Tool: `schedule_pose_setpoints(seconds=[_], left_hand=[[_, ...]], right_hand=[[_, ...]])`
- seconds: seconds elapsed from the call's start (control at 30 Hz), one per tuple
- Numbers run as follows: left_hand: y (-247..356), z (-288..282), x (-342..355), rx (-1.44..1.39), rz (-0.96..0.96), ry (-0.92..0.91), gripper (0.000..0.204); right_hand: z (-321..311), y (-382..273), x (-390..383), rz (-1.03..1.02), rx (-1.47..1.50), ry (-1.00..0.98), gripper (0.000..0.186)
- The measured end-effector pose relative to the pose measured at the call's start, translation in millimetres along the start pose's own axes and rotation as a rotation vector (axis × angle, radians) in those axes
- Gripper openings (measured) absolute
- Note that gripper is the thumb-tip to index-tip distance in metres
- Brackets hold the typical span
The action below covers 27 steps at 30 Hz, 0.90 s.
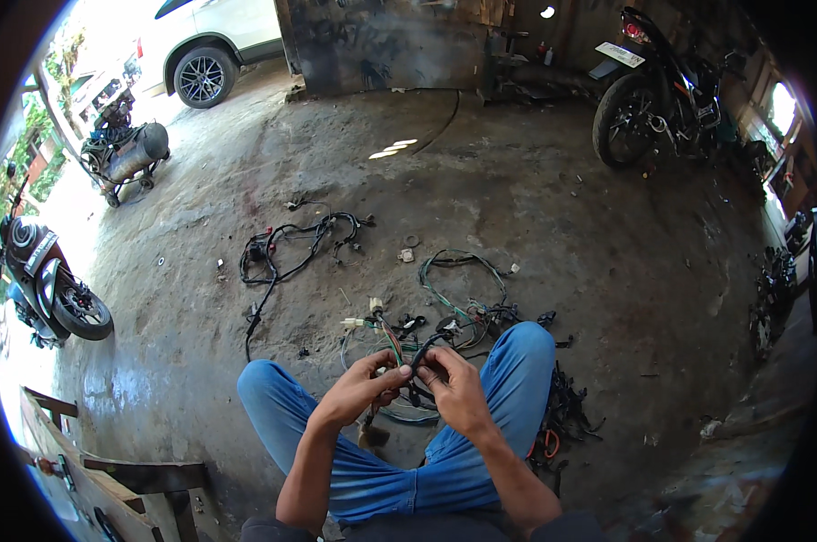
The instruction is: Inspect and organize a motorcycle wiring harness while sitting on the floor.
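Head view: a wire harness (424, 352) is held between the person's two hands, above the floor and between the bent knees. By the left hand (359, 388) it is pinched narrowly between thumb and fingers, where thin, smooth coloured wires (393, 343) fan upward. By the right hand (456, 390) the dark, sleeved part is gripped just beside, thumb and fingers closed round it; the two hands are nearly touching. How firmly it is squeezed cannot be told.

Beyond the hands, blocky pale plastic connectors (375, 304) are seen at wire ends. A loose loop of slender greenish wire (427, 282) is laid on the floor ahead, near a small whitish connector (407, 256) and a flat, dull ring (412, 241). Farther left, a second harness (323, 233), thick, black and tape-like in surface, is spread in bent curves. Beside the right knee, a tangled black heap (567, 406) is partly hidden by the leg, with a curved orange piece (551, 443) next to it.

The concrete floor (607, 244) is rough, stained and pitted. Blue denim trousers (521, 361) are worn. At the upper left, a rounded, cylindrical metal tank (137, 155) is carried on small wheels; its contents cannot be seen. Small bottles (548, 56) are stood at the back wall, their contents likewise indistinct.
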<state>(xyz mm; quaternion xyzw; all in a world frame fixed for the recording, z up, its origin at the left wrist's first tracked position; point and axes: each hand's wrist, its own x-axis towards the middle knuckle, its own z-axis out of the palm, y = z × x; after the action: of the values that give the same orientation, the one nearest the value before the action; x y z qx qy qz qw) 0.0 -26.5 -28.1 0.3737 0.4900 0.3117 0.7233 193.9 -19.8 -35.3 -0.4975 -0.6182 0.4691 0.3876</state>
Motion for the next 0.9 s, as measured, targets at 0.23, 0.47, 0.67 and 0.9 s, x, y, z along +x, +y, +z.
schedule_pose_setpoints(seconds=[0.23, 0.47, 0.67, 0.9], left_hand=[[-9.2, 11.2, 3.7, -0.409, 0.133, 0.013, 0.02], [-8.7, 14.6, 5.0, -0.501, 0.174, 0.055, 0.02], [-4.5, 13.5, 4.1, -0.519, 0.163, 0.073, 0.021], [8.2, 22.1, 0.9, -0.532, 0.157, 0.107, 0.018]], right_hand=[[8.0, 1.5, -16.4, 0.189, 0.157, 0.03, 0.015], [5.9, -7.7, -25.8, 0.119, 0.211, 0.109, 0.015], [5.5, -3.3, -16.4, 0.052, 0.148, 0.101, 0.017], [10.6, -3.3, -9.0, -0.382, -0.186, 0.378, 0.023]])
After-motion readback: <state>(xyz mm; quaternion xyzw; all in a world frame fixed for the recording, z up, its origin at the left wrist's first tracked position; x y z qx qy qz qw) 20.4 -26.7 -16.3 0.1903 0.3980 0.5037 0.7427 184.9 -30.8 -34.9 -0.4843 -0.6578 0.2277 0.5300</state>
